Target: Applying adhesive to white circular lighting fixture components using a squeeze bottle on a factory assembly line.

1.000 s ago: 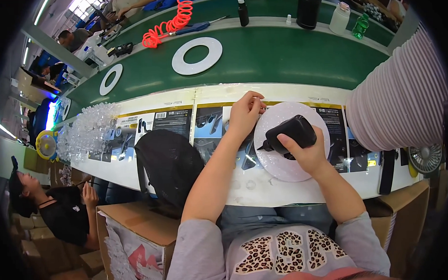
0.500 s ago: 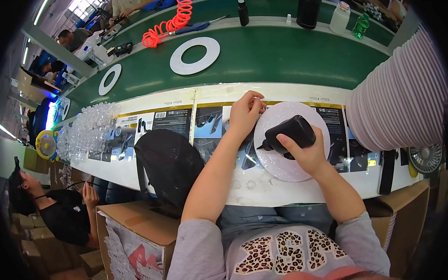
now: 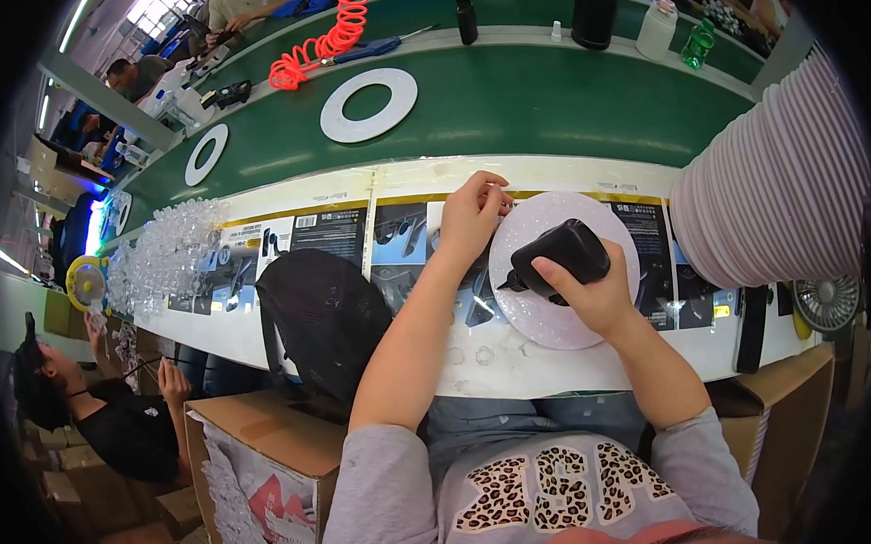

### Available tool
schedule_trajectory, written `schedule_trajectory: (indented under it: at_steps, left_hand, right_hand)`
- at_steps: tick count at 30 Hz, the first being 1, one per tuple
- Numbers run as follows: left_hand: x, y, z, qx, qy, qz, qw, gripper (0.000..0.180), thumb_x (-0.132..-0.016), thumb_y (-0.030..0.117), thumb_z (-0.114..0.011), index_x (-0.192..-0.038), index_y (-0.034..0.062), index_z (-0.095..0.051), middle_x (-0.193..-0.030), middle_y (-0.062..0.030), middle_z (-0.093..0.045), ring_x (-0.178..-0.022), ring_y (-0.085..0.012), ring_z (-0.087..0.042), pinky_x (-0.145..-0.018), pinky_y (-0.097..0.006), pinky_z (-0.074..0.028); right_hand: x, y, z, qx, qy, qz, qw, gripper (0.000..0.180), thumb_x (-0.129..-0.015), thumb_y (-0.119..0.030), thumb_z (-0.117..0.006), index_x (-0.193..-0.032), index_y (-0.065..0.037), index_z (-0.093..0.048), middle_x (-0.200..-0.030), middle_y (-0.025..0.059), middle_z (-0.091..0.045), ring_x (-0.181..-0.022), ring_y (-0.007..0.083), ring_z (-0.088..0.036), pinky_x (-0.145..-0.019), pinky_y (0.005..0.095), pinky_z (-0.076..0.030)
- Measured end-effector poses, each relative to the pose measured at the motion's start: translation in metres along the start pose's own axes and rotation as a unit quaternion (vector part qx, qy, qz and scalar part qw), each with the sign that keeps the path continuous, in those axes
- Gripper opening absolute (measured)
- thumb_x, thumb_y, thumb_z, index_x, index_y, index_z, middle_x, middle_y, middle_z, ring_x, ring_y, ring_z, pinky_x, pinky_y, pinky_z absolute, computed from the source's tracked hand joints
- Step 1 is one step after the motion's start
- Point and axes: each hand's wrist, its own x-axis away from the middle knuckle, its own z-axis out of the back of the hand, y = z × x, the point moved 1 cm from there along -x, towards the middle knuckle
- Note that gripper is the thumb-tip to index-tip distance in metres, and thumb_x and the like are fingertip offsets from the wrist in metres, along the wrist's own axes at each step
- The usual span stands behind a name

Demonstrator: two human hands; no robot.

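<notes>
In my right hand [image 3: 599, 290] is a black squeeze bottle [image 3: 567, 256], tilted with its narrow nozzle pointing down and left over the left part of a white round disc [image 3: 553, 327]. The disc lies flat before me, speckled with small shiny spots. My left hand [image 3: 472, 215] rests at the disc's upper left rim, its fingers bent in against the edge; the exact fingertip contact is hard to see. A few small clear rings [image 3: 484, 356] lie on the white tabletop just left of the disc's lower edge.
A tall stack of white rings [image 3: 768, 179] leans at the right, beside a small fan [image 3: 826, 301]. Clear plastic pieces [image 3: 166, 257] are heaped at the left. A black fabric bag-like item [image 3: 324, 309] sits left of my forearm. White rings [image 3: 368, 132] lie on the green belt [image 3: 545, 105].
The black bottle has tipped slightly, its base a little higher, while its nozzle stays over the disc's left side. The co-worker at left has raised a hand toward the clear pieces.
</notes>
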Motion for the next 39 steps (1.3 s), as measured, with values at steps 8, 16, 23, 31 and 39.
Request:
schedule_trajectory:
  at_steps: [8, 16, 23, 31, 39]
  left_hand:
    - [0.001, 0.007, 0.001, 0.004, -0.027, 0.032, 0.999, 0.015, -0.092, 0.007, -0.045, -0.099, -0.0017, -0.056, -0.081, -0.0116, -0.064, -0.073, -0.0136, -0.061, -0.069, -0.025, -0.049]
    - [-0.001, -0.002, 0.001, 0.003, -0.006, -0.002, 1.000, 0.015, -0.090, 0.010, -0.047, -0.095, 0.0004, -0.057, -0.075, -0.0115, -0.066, -0.067, -0.0160, -0.065, -0.063, -0.026, -0.051]
    - [-0.001, 0.000, 0.000, 0.004, -0.006, 0.006, 1.000, 0.016, -0.089, 0.008, -0.046, -0.095, 0.0002, -0.058, -0.075, -0.0113, -0.066, -0.066, -0.0155, -0.065, -0.062, -0.026, -0.051]
    - [0.001, 0.006, 0.002, -0.009, -0.032, 0.035, 0.999, 0.015, -0.090, 0.004, -0.046, -0.100, -0.0024, -0.055, -0.082, -0.0116, -0.064, -0.073, -0.0145, -0.062, -0.068, -0.025, -0.050]
    - [0.001, 0.007, 0.001, -0.008, -0.030, 0.034, 0.999, 0.016, -0.089, 0.003, -0.045, -0.100, -0.0023, -0.055, -0.082, -0.0117, -0.064, -0.073, -0.0146, -0.062, -0.068, -0.025, -0.050]
  right_hand:
    - [0.000, -0.010, 0.006, -0.058, 0.051, 0.009, 0.997, 0.015, -0.077, -0.015, -0.071, -0.078, -0.001, -0.064, -0.070, 0.0047, -0.065, -0.062, 0.0081, -0.059, -0.058, 0.0223, -0.046]
    - [0.002, -0.017, 0.016, -0.014, -0.049, -0.015, 0.999, 0.016, -0.074, -0.011, -0.071, -0.079, 0.001, -0.062, -0.069, 0.0048, -0.062, -0.061, 0.0094, -0.057, -0.057, 0.0236, -0.045]
    - [0.001, -0.018, 0.014, 0.027, -0.098, 0.011, 0.995, 0.013, -0.073, -0.009, -0.069, -0.074, 0.000, -0.061, -0.064, 0.0028, -0.060, -0.058, 0.0071, -0.053, -0.053, 0.0221, -0.042]
    - [0.002, -0.015, 0.014, 0.043, -0.115, 0.010, 0.992, 0.014, -0.074, -0.009, -0.069, -0.077, 0.001, -0.060, -0.065, 0.0035, -0.060, -0.058, 0.0077, -0.053, -0.054, 0.0224, -0.042]
    - [0.001, -0.014, 0.014, 0.043, -0.127, 0.011, 0.991, 0.015, -0.074, -0.010, -0.069, -0.078, 0.002, -0.060, -0.067, 0.0044, -0.061, -0.060, 0.0083, -0.054, -0.055, 0.0224, -0.043]
